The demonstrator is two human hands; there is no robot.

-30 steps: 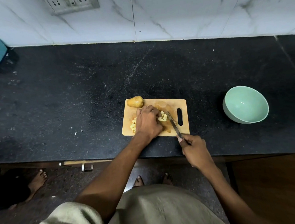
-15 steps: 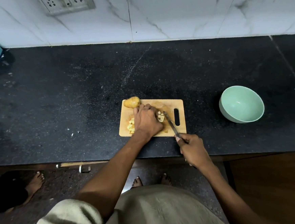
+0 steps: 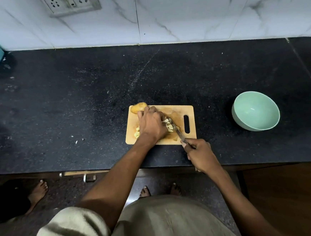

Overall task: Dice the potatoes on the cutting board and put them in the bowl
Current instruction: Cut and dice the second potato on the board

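The black stone desk (image 3: 76,109) runs wide and bare to the left of both hands, its near edge just under the right wrist. The wooden cutting board (image 3: 180,112) lies close to that edge. Well to the right of the right hand sits the green bowl (image 3: 255,111). The left hand (image 3: 151,124) presses curled fingers over the potato being cut; a whole potato (image 3: 138,107) touches its fingertips at the board's far left corner. Diced pieces (image 3: 168,126) lie either side of it. The right hand (image 3: 199,154) grips the knife (image 3: 176,130), blade among the pieces.
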